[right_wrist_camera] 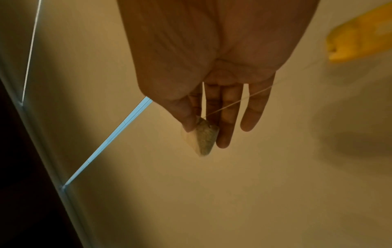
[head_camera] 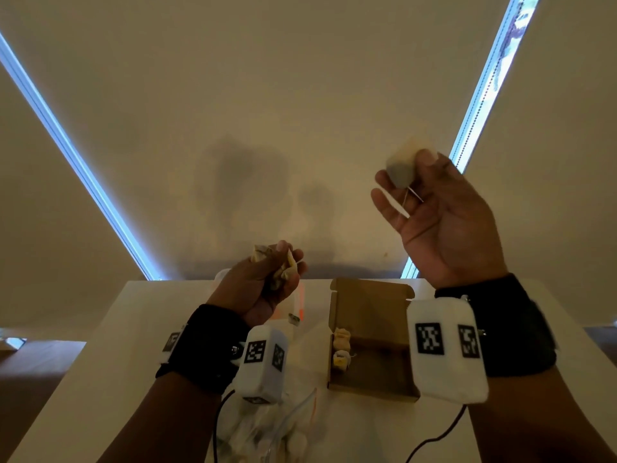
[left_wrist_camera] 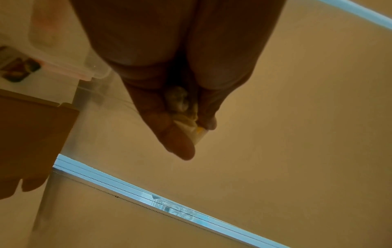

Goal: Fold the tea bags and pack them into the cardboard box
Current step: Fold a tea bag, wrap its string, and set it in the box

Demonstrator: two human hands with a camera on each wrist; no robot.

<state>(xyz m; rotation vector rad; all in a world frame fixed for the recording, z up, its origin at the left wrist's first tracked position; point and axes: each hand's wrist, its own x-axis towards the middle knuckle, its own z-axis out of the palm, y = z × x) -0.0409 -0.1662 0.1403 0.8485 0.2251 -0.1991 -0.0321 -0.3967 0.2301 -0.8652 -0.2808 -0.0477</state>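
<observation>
My right hand [head_camera: 410, 177] is raised high above the table and pinches a pale tea bag [head_camera: 402, 165] between thumb and forefinger; the other fingers are spread. In the right wrist view the tea bag [right_wrist_camera: 202, 136] trails a thin string [right_wrist_camera: 244, 99] across the fingers. My left hand [head_camera: 280, 262] is lower, its fingers curled round a crumpled bunch of tea bags [head_camera: 283, 270], seen in the left wrist view as a wad [left_wrist_camera: 186, 117] in the fist. The open cardboard box [head_camera: 370, 372] lies on the table between my wrists, with two folded tea bags [head_camera: 341, 349] at its left wall.
A heap of loose tea bags in clear plastic [head_camera: 267, 426] lies at the near table edge. A clear plastic container [left_wrist_camera: 63, 50] stands behind the left hand. A roller blind [head_camera: 300, 111] hangs behind the white table [head_camera: 117, 329]. Black cables [head_camera: 434, 439] run from both wrists.
</observation>
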